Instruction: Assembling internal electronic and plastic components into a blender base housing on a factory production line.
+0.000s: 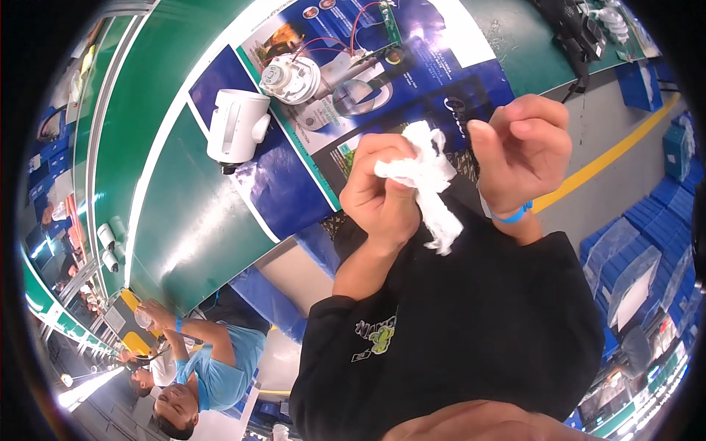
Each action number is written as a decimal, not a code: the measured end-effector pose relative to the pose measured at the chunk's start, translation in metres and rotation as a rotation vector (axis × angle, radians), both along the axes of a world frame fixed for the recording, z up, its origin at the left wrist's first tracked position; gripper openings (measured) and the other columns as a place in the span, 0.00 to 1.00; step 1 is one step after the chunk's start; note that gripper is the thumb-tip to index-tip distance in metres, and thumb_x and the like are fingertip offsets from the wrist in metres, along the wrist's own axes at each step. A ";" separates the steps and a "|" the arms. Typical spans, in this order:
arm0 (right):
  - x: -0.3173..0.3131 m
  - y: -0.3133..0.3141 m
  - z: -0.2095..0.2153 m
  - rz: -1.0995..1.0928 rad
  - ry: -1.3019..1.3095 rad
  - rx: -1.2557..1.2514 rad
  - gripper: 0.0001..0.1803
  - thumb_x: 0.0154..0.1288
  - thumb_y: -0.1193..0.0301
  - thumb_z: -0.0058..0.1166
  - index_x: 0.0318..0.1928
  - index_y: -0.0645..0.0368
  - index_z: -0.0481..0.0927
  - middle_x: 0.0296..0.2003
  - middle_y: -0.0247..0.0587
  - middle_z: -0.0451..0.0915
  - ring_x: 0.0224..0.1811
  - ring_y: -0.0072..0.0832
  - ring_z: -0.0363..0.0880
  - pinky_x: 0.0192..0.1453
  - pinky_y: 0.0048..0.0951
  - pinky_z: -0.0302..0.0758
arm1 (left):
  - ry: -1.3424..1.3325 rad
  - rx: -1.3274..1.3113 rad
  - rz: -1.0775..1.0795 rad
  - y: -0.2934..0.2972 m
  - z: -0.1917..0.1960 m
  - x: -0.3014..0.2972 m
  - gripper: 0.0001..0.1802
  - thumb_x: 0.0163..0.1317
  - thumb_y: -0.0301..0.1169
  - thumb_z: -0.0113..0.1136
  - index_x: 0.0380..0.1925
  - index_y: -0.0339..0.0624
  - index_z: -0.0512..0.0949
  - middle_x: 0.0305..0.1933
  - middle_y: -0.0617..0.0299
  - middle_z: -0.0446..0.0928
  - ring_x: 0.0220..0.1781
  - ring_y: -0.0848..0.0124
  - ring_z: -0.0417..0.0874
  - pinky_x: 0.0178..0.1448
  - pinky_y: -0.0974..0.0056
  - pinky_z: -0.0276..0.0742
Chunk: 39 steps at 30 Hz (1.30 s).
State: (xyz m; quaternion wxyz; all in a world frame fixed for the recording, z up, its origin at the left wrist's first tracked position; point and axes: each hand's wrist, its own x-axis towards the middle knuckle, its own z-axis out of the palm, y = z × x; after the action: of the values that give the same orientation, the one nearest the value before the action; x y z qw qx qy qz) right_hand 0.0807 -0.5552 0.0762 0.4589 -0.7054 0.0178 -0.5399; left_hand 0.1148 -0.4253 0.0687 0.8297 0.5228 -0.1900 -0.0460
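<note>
Tissue (426,180): crumpled white wad, pinched in the left hand and held up in front of the black shirt, well above the belt.
Head view, left hand (381,192): closed around the tissue, thumb and fingers pressing its upper part; the loose tail hangs down below the fist.
Head view, right hand (522,151): just beside the tissue on its right, fingers curled inward, thumb tip near the wad's upper edge; whether it touches the paper I cannot tell. A blue wristband (512,215) sits on the wrist.
Tissue look: ragged, creased, bright white, no clean fold; top lobe bunched, lower strip narrower.
Edges: beyond both hands runs the green conveyor belt (184,220), its near edge passing just past the knuckles; a blue printed mat (294,184) lies on it.
Things past the hands: a white kettle body (237,126) lying on its side and a round white base with red wires (293,78), both well apart from the hands.
Open room: free air between the hands and the belt; grey floor with a yellow line (603,158) beyond the right hand.
Other person: someone in a light blue shirt (217,371) far off past the left elbow.
</note>
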 end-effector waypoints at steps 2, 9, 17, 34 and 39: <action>-0.002 -0.001 0.003 0.012 -0.040 0.139 0.21 0.45 0.83 0.70 0.38 0.60 0.72 0.40 0.42 0.73 0.23 0.12 0.65 0.22 0.12 0.62 | 0.001 -0.007 0.035 0.002 -0.004 0.001 0.15 0.64 0.37 0.60 0.33 0.33 0.76 0.39 0.53 0.76 0.36 0.73 0.73 0.41 0.71 0.69; -0.005 0.000 0.000 0.031 -0.025 0.060 0.23 0.44 0.78 0.74 0.39 0.60 0.72 0.40 0.43 0.73 0.21 0.13 0.65 0.21 0.13 0.63 | -0.090 -0.040 0.055 0.001 -0.005 0.013 0.11 0.59 0.28 0.64 0.36 0.29 0.77 0.41 0.51 0.76 0.38 0.71 0.75 0.44 0.70 0.71; -0.010 -0.002 0.005 0.069 0.174 -0.240 0.24 0.41 0.77 0.74 0.41 0.58 0.76 0.43 0.43 0.72 0.33 0.25 0.75 0.32 0.20 0.74 | 0.106 -0.030 -0.261 -0.002 0.004 0.015 0.13 0.58 0.25 0.64 0.41 0.28 0.78 0.43 0.55 0.75 0.42 0.73 0.77 0.44 0.71 0.73; -0.003 -0.015 -0.011 0.266 0.144 -0.374 0.22 0.39 0.76 0.70 0.40 0.61 0.81 0.41 0.45 0.77 0.22 0.24 0.73 0.23 0.21 0.69 | 0.579 0.088 -0.365 0.000 -0.017 0.007 0.10 0.66 0.30 0.56 0.35 0.33 0.81 0.27 0.66 0.79 0.26 0.83 0.76 0.28 0.76 0.69; 0.003 -0.004 -0.030 0.330 0.145 0.011 0.33 0.40 0.64 0.76 0.47 0.65 0.75 0.44 0.48 0.74 0.35 0.26 0.74 0.35 0.23 0.72 | 0.349 0.210 -0.566 -0.006 -0.023 0.014 0.07 0.53 0.24 0.66 0.31 0.35 0.80 0.25 0.64 0.78 0.23 0.79 0.77 0.22 0.72 0.71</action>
State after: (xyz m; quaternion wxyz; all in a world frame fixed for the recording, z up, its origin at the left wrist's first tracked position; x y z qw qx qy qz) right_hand 0.0841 -0.5592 0.0465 0.5425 -0.7333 -0.0622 -0.4051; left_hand 0.1288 -0.4317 0.0453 0.7456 0.5162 -0.1770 -0.3825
